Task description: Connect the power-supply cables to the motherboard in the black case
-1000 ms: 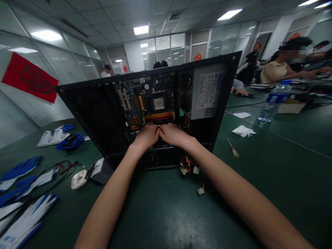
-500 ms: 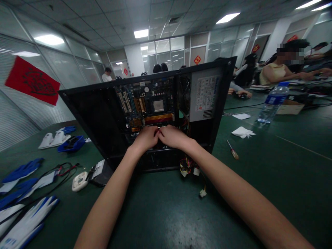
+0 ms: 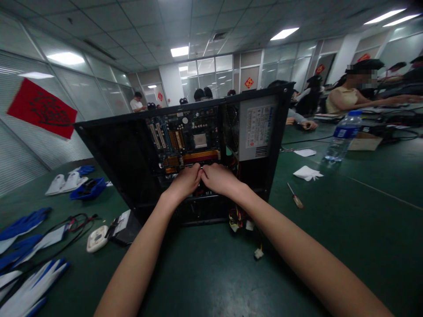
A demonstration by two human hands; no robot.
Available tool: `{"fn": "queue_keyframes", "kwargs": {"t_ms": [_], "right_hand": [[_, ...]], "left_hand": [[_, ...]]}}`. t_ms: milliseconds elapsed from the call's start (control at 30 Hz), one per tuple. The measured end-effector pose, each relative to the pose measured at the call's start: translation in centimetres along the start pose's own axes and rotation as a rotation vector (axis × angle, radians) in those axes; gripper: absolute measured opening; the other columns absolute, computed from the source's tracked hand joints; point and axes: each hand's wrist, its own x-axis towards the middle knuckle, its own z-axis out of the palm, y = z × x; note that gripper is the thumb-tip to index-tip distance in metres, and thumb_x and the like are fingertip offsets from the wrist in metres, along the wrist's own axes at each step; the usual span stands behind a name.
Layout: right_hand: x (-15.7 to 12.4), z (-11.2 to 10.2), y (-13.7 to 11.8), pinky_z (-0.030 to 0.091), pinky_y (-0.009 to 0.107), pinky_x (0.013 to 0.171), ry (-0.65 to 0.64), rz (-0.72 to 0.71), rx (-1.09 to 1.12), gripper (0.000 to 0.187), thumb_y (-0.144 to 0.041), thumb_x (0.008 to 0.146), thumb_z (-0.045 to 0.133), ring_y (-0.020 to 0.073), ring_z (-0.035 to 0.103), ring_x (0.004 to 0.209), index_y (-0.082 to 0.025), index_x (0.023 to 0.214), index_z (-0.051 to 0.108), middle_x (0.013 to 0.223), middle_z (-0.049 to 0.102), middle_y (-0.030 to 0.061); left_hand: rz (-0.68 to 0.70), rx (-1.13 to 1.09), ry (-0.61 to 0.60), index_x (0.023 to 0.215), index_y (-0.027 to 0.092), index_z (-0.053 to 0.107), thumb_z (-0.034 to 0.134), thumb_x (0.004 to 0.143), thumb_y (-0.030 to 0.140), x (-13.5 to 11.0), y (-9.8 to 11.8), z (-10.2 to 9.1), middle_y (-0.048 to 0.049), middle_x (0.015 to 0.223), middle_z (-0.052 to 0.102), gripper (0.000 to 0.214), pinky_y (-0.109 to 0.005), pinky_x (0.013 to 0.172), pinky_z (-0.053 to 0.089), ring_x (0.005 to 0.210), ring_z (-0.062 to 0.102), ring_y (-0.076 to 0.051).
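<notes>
A black computer case (image 3: 128, 152) stands open before me on the green table, its inside facing me. Mounted in it are a motherboard (image 3: 168, 125) with a square processor (image 3: 200, 140) and, at upper right, a power supply (image 3: 256, 132). Both hands reach into the case just below the memory slots (image 3: 201, 156). My left hand (image 3: 185, 180) and my right hand (image 3: 220, 177) are closed, fingertips meeting. Whatever they grip is hidden behind the fingers. Loose power connectors (image 3: 258, 253) dangle from the case's lower edge.
White-and-blue gloves (image 3: 39, 286), a blue tray (image 3: 87, 188) and a white round-cornered device (image 3: 97, 239) lie at left. To the right are a screwdriver (image 3: 295, 196), crumpled tissue (image 3: 307, 173) and a water bottle (image 3: 342, 136). Other people sit farther back.
The view has shifted slightly, so the case and table items appear a little lower. Both hands stay together at nearly the same place in the case, still closed.
</notes>
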Motion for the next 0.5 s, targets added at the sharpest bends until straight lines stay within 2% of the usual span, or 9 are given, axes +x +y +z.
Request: {"fn": "queue_keyframes", "kwargs": {"t_ms": [100,167,367,500], "right_hand": [[0.0,0.0,-0.1,0.052,0.034,0.078,0.086,0.055,-0.056,0.034,-0.019,0.101,0.035,0.0287,0.068,0.102,-0.011,0.112,0.066,0.111,0.07,0.0188],[0.0,0.2,-0.1,0.052,0.035,0.081,0.115,0.041,-0.091,0.032,-0.016,0.1,0.036,0.0286,0.064,0.107,-0.01,0.114,0.064,0.117,0.067,0.0195],[0.0,0.9,0.2,0.05,0.04,0.091,0.125,0.018,-0.136,0.031,-0.02,0.101,0.039,0.0315,0.059,0.111,-0.008,0.113,0.065,0.12,0.063,0.0205],[0.0,1.1,0.2,0.05,0.04,0.091,0.129,0.017,-0.139,0.031,-0.022,0.101,0.039,0.0321,0.058,0.111,-0.008,0.113,0.064,0.12,0.062,0.0204]], "left_hand": [[-0.023,-0.026,-0.001,0.103,0.02,0.054,0.045,0.1,0.033,-0.1,0.2,0.1,-0.009,0.093,0.071,0.016,-0.03,0.07,0.044,0.084,0.069,-0.023],[-0.041,-0.026,-0.013,0.106,0.021,0.054,0.052,0.096,0.034,-0.2,0.4,0.1,-0.0088,0.095,0.072,0.017,-0.03,0.069,0.044,0.086,0.07,-0.024],[-0.163,0.077,-0.013,0.105,0.022,0.058,0.058,0.088,0.027,-0.2,1.1,-0.2,-0.0087,0.095,0.073,0.018,-0.03,0.07,0.045,0.087,0.07,-0.025],[-0.214,0.091,-0.004,0.105,0.022,0.06,0.059,0.085,0.025,-0.1,1.4,-0.3,-0.0087,0.097,0.074,0.02,-0.031,0.07,0.045,0.088,0.07,-0.026]]}}
